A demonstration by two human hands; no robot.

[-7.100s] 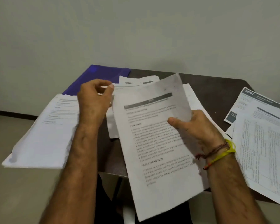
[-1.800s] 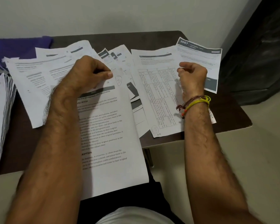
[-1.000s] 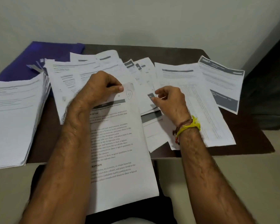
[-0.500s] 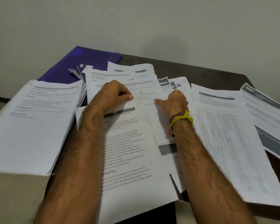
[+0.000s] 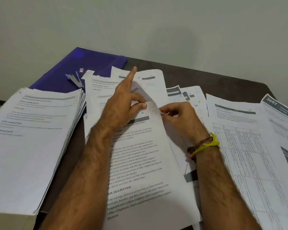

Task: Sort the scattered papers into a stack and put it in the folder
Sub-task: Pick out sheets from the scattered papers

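Head view: left hand (image 5: 121,103) sits on top of the page marked 51 (image 5: 145,163), thumb pinching its upper edge, index finger sticking straight up past a curled sheet (image 5: 150,87). Right hand (image 5: 178,120) has its fingertips curled at that page's right edge, apparently pinching it; contact is partly hidden. Sorted stack (image 5: 33,138) lies at the left table edge, overhanging it. Purple folder (image 5: 83,67) lies open at the far left corner, partly under the papers. Loose sheets, including a table-printed sheet (image 5: 249,155), are spread to the right on the dark table (image 5: 206,80).
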